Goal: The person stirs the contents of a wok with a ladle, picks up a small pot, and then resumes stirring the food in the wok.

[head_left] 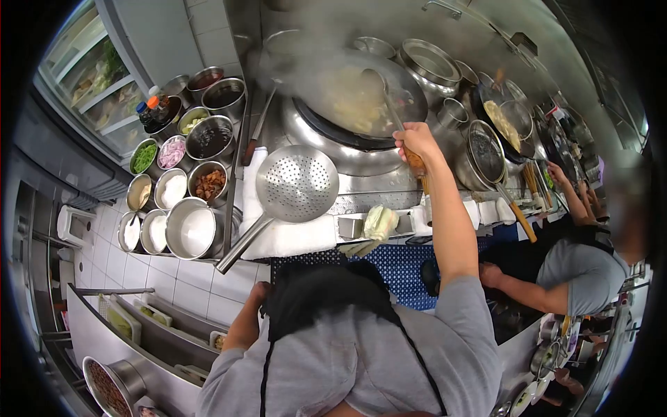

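My right hand (415, 141) is wrapped round the wooden handle of a long metal ladle (393, 113). The ladle's bowl rests among pale yellowish food (356, 104) in a large dark wok (415, 92), and steam blurs the wok's far side. My left hand (261, 292) hangs low beside my black apron (313, 295), away from the cookware; its fingers are too small and partly hidden to read. Between me and the wok, a perforated metal strainer (297, 182) lies over a white towel (306, 235), its handle pointing toward me to the left.
Metal pots of ingredients (210, 182) crowd the left side, with a white-filled pot (191, 231) nearest. A folded pale cloth (381, 222) sits at the stove's front edge. To the right are a strainer over a pot (486, 156) and a co-worker (580, 278) at another wok.
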Demonstrator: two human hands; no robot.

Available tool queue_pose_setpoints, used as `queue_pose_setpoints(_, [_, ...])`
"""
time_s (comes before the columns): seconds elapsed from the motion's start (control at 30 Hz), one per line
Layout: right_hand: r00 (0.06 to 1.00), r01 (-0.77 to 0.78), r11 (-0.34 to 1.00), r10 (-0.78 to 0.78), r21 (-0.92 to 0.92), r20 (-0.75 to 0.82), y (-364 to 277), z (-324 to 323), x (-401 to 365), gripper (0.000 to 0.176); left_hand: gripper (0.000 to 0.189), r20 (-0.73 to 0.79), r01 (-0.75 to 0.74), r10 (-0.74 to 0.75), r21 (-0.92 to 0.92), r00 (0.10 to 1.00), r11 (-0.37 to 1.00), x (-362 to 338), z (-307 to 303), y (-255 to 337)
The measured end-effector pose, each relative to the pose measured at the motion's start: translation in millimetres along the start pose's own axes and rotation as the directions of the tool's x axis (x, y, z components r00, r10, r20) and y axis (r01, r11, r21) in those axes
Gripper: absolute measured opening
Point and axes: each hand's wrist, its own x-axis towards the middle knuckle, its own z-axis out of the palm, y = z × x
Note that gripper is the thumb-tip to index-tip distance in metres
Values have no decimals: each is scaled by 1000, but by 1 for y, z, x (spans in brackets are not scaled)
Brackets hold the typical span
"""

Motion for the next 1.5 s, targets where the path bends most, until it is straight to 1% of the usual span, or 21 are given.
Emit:
queue_pose_setpoints(0.07, [1000, -6, 995, 8, 101, -15, 2, 6, 14, 8, 24, 14, -73, 72, 160, 997, 984, -11, -3, -1])
queue_pose_setpoints(0.13, [1000, -16, 971, 21, 238, -19, 10, 12, 35, 8, 22, -3, -75, 77, 198, 997, 977, -9, 7, -25])
queue_pose_setpoints(0.17, [996, -91, 928, 88, 361, 24, 10, 14, 39, 7, 21, -11, -76, 81, 218, 997, 973, -11, 5, -23])
queue_pose_setpoints(0.23, [970, -241, 781, 200, 576, 136, 10, 17, 47, 10, 21, -37, -50, 56, 153, 998, 987, -20, 3, -18])
queue_pose_setpoints(0.33, [915, -390, 499, 118, 774, 385, 11, 13, 40, 14, 24, -70, 40, -42, -29, 997, 999, -14, 12, -27])
queue_pose_setpoints(0.37, [915, -394, 466, 121, 792, 384, 6, 14, 29, 16, 26, -73, 73, -81, -103, 994, 992, -10, 18, -33])
queue_pose_setpoints(0.47, [894, -421, 548, 115, 723, 434, 2, 11, 5, 15, 32, 5, 59, -59, -19, 998, 998, -7, 11, -16])
queue_pose_setpoints(0.6, [913, -370, 740, 178, 562, 366, 4, 0, -21, 11, 25, -38, 13, -13, 10, 999, 1000, 0, 10, -4])
queue_pose_setpoints(0.73, [963, -124, 955, 50, 271, 264, -3, -14, -65, 15, 24, -20, -8, 11, 143, 1000, 990, 3, 5, 10])
queue_pose_setpoints(0.77, [964, -115, 971, 59, 210, 258, 1, -22, -70, 22, 25, -24, -14, 18, 160, 1000, 987, 3, 2, 13])
queue_pose_setpoints(0.87, [953, -98, 993, 77, 60, 292, -1, -42, -85, 26, 27, 136, -226, 185, 419, 973, 879, 18, 4, -2])
queue_pose_setpoints(0.9, [963, -89, 995, 75, 41, 259, 0, -45, -90, 21, 27, 108, -207, 179, 368, 978, 906, 17, 4, -1])
queue_pose_setpoints(0.97, [974, -66, 997, 58, 29, 220, 6, -50, -89, 21, 28, 50, -166, 158, 260, 986, 951, 11, -1, 5])
queue_pose_setpoints(1.07, [991, -42, 999, 38, 24, 125, 11, -51, -86, 26, 27, 72, 13, -17, 51, 997, 999, 4, -12, 24])
queue_pose_setpoints(1.1, [996, -34, 999, 31, 24, 88, 11, -50, -84, 29, 28, 79, 17, -25, 103, 997, 995, 5, -11, 24])
queue_pose_setpoints(1.17, [999, -26, 997, 24, 74, 29, 8, -46, -76, 14, 29, 88, 23, -42, 210, 995, 978, 8, -12, 27])
queue_pose_setpoints(1.2, [1000, -22, 995, 22, 98, 0, 7, -43, -71, 7, 30, 80, 11, -23, 154, 997, 988, 14, -7, 16])
queue_pose_setpoints(1.27, [999, -1, 994, 7, 113, -52, 9, -37, -54, 5, 31, 60, -16, 14, 39, 998, 999, 30, 12, -23])
queue_pose_setpoints(1.37, [995, 1, 988, 13, 152, -98, 10, -21, -36, 7, 31, -73, 136, -137, -21, 988, 991, 9, -1, 7])
queue_pose_setpoints(1.47, [997, -39, 966, 56, 257, -60, 11, -5, -21, 10, 32, -27, -17, 19, 86, 999, 996, -9, -8, 23])
queue_pose_setpoints(1.5, [996, -69, 947, 83, 314, -33, 10, 1, -18, 10, 32, -37, 3, -1, 68, 999, 998, -10, -6, 24])
